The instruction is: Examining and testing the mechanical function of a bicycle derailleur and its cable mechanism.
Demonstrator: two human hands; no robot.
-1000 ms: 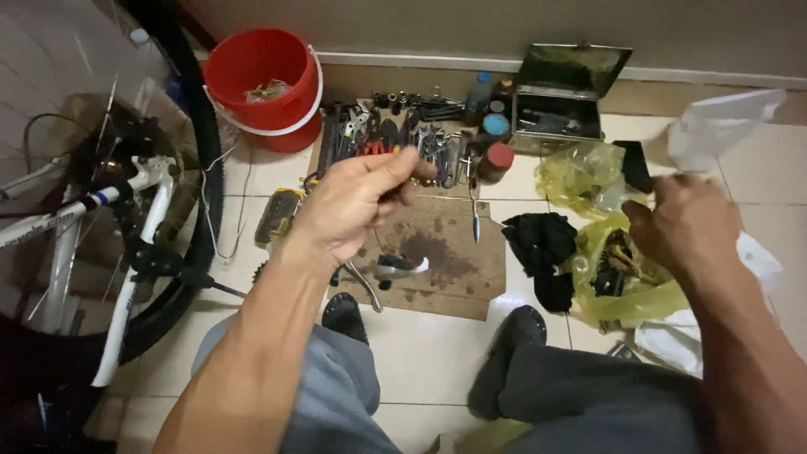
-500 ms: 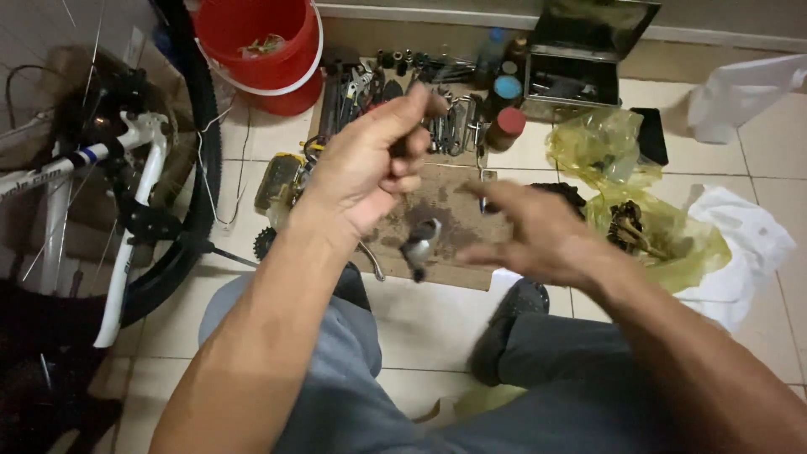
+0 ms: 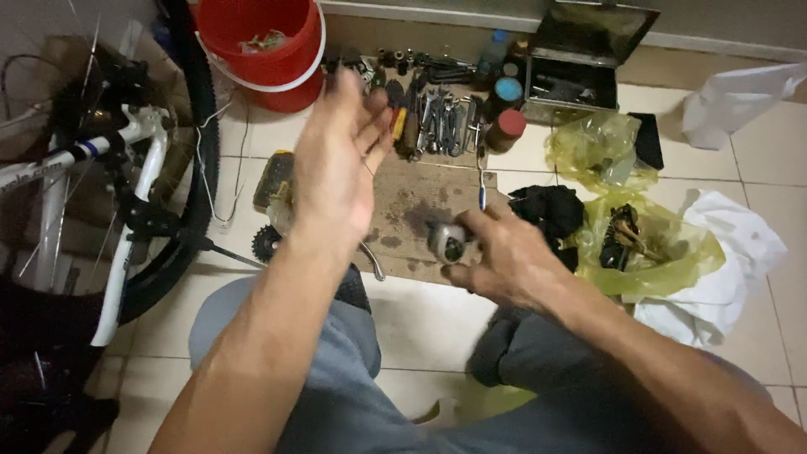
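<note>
Right hand: the right hand (image 3: 504,256) is lowered over the near edge of the wooden board (image 3: 420,210), fingers curled around a small metal hub part (image 3: 448,242), which it grips from the right side.
Hub part: grey, round, with a dark bore facing the camera; it sits at the board's near right edge, in the grasp. Whether it rests on the board or is held just clear of it cannot be told.
Left hand: the left hand (image 3: 336,172) is raised above the board's left side, palm turned inward, fingers spread and loose. It holds nothing and touches nothing.
Obstruction: the left hand and forearm cover the board's left portion and part of the yellowish object (image 3: 273,181) beside it.
Board surface: stained dark in the middle; a blue-handled tool (image 3: 482,189) lies at its far right edge.
Beyond the board: a row of wrenches and hand tools (image 3: 437,122) laid side by side; two capped jars (image 3: 504,113) just to their right; an open metal toolbox (image 3: 580,71) further right.
Left flank: red bucket (image 3: 265,50) at the far left; a white bicycle frame (image 3: 101,185) with a black tyre close by; a small black sprocket (image 3: 266,244) on the tiles near the board.
Right flank: black cloth (image 3: 546,210) just beside the right hand; yellow plastic bags (image 3: 647,244) and white cloth (image 3: 723,269) further out.
Foreground: the person's knees in grey trousers (image 3: 336,378).
</note>
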